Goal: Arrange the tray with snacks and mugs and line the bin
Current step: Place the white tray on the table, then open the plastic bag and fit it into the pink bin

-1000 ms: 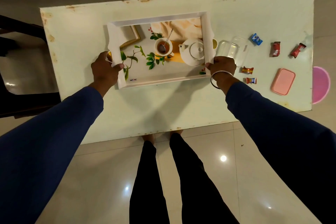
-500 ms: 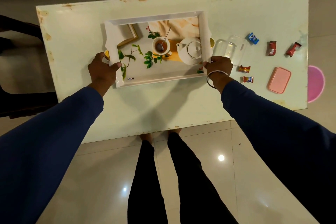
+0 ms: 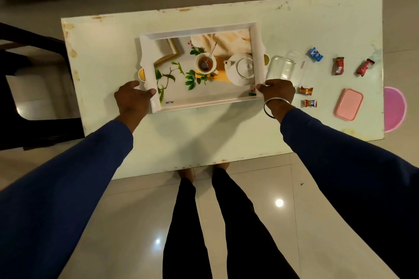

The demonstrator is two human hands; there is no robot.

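Observation:
A white rectangular tray (image 3: 255, 36) with a printed picture of a teapot, a cup and leaves lies on the pale green table (image 3: 181, 138), left of centre. My left hand (image 3: 132, 98) is at the tray's near left corner, thumb over the rim and fingers outside it. My right hand (image 3: 277, 90), with a bangle on the wrist, pinches the near right corner. Wrapped snacks lie to the right: a blue one (image 3: 315, 54), two red ones (image 3: 339, 65) (image 3: 364, 67) and two orange ones (image 3: 306, 90) (image 3: 310, 103). No mugs or bin are in view.
A clear plastic box (image 3: 286, 67) stands just right of the tray, touching my right hand's knuckles. A pink lid (image 3: 349, 104) lies near the table's right end. A pink round object (image 3: 395, 108) shows beyond that end. A dark chair (image 3: 34, 75) stands at the left.
My left hand has slid off the tray's gold side handle towards the near left corner, and its fingers have loosened. The right hand keeps its hold.

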